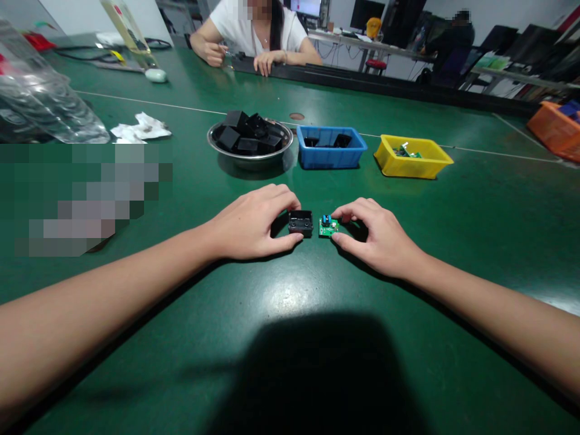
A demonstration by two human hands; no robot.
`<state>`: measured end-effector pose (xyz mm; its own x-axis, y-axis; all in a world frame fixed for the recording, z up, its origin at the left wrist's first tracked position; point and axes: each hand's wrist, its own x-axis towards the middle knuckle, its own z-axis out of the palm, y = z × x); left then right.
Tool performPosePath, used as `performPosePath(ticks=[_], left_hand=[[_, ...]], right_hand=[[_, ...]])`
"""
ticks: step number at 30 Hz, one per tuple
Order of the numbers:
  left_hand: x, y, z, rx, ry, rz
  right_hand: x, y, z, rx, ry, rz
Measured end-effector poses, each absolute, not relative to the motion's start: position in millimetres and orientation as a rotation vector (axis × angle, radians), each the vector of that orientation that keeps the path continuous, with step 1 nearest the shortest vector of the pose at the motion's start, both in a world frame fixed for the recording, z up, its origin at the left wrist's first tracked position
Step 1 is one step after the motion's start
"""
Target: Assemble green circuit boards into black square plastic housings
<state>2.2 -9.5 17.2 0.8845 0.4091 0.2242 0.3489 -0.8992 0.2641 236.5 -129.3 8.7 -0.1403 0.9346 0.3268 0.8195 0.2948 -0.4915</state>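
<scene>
On the green table, my left hand (pixel 256 223) grips a small black plastic case (pixel 300 225) between thumb and fingers, its hollow side facing me. Just to the right of it, a small green circuit board (pixel 327 228) with a blue component on top is pinched by my right hand (pixel 376 235). The case and the board are side by side with a narrow gap between them. Behind my hands stand a round metal bowl (pixel 249 158) heaped with black plastic cases, a blue bin (pixel 331 158) with some black parts, and a yellow bin (pixel 412 168) holding green circuit boards.
An orange basket (pixel 553 133) stands at the right edge. Clear plastic bottles (pixel 49 96) and crumpled tissue (pixel 141 128) lie at the left. Across the table (pixel 281 368) sits a person in a white top (pixel 290 30), hands near a black rail along the far edge.
</scene>
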Motion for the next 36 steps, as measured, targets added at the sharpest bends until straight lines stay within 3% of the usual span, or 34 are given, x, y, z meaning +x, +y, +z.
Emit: performPosePath(ticks=[36], left_hand=[[3.8, -10.4, 19.2, 2.824, 0.573, 0.356]], right_hand=[[236.8, -128.6, 9.8, -1.556, -1.980, 0.283]])
